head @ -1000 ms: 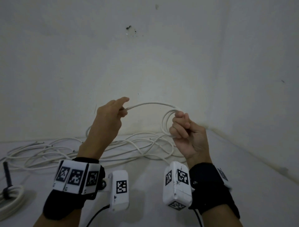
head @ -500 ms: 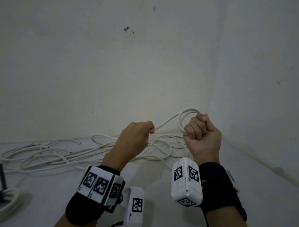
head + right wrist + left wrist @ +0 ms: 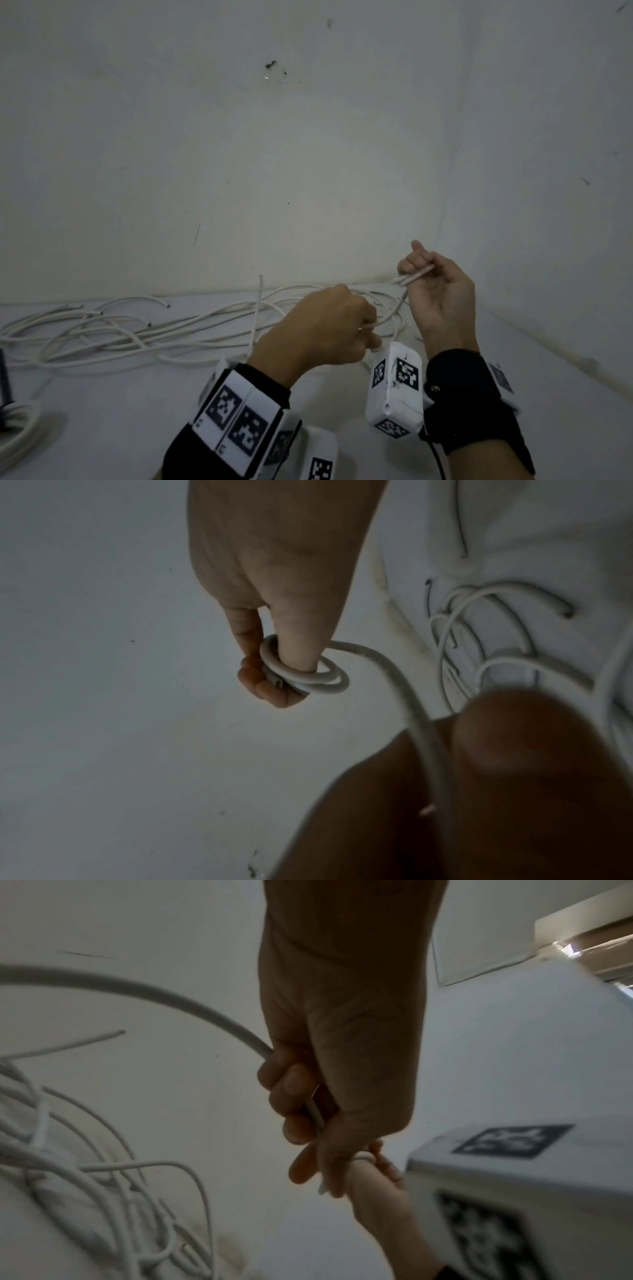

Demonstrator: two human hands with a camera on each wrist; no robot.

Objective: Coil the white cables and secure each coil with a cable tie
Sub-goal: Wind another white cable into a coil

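My right hand [image 3: 432, 284] is raised near the wall corner and grips a small coil of white cable [image 3: 303, 669], its loops wound round the thumb and pinched by the fingers. From the coil the same cable [image 3: 394, 313] runs down to my left hand [image 3: 329, 325], which is curled round it just below and left of the right hand. In the left wrist view the cable [image 3: 192, 1010] enters the left hand's fist [image 3: 301, 1104] and passes out at its far side toward the right hand. A tangle of loose white cables [image 3: 137, 332] lies on the white surface behind the hands.
A wall stands close behind the cables and a second wall meets it at the right, forming a corner. A finished white coil [image 3: 17, 431] with a dark object [image 3: 5, 377] lies at the far left edge. Bare white surface [image 3: 120, 428] lies in front of the tangle.
The left hand has dropped from above the tangle and moved right, close under the right hand. The right hand's loops have tightened into a small coil held higher toward the corner.
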